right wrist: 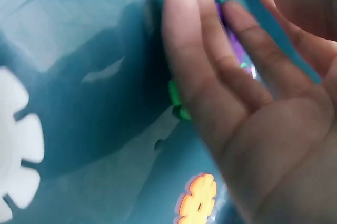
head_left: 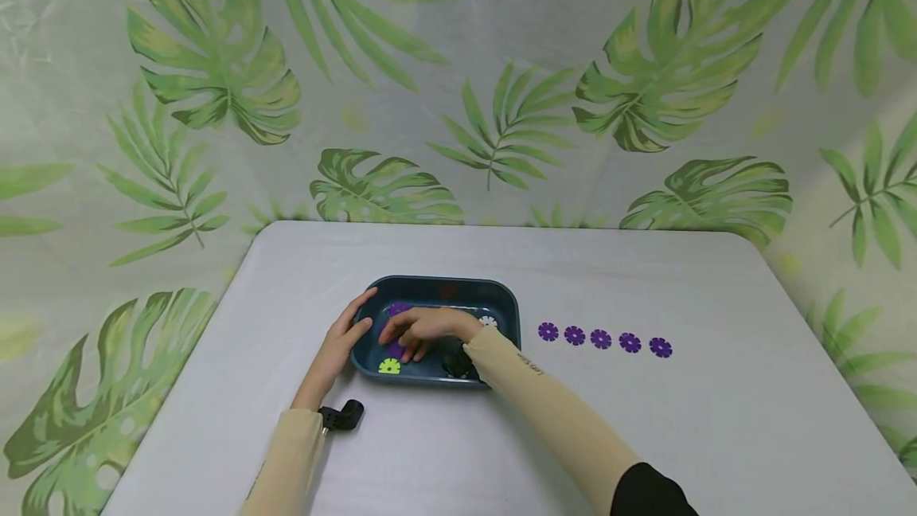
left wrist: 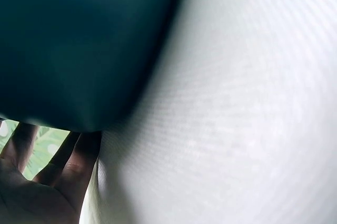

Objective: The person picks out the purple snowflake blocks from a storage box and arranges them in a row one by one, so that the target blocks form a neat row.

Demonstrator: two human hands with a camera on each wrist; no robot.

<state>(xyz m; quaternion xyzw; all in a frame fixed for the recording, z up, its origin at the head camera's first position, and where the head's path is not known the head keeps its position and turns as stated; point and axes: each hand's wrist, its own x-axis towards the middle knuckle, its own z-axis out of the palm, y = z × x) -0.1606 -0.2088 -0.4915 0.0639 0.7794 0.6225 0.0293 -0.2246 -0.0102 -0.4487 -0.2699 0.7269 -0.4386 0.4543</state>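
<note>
In the head view a dark blue tray point(head_left: 444, 382) holds several flower-shaped plastic discs. My left hand point(head_left: 331, 355) rests against the tray's left end, thumb at the rim; the left wrist view shows its fingers point(left wrist: 79, 163) touching the outer wall. Inside the tray, my right hand point(head_left: 426, 326) reaches over the left half with fingers spread and loosely bent. Around it lie purple discs point(head_left: 398, 309), a yellow-green disc point(head_left: 389, 366) and a white disc point(head_left: 488, 321). In the right wrist view, an orange disc point(right wrist: 199, 200) lies below the hand, and green and purple discs are partly hidden behind its fingers.
To the right of the tray, several purple discs point(head_left: 600, 338) lie in a row on the white tabletop point(head_left: 716, 420). Behind the table hangs a leaf-patterned curtain point(head_left: 501, 22). A black wrist camera point(head_left: 344, 416) sits on the left wrist.
</note>
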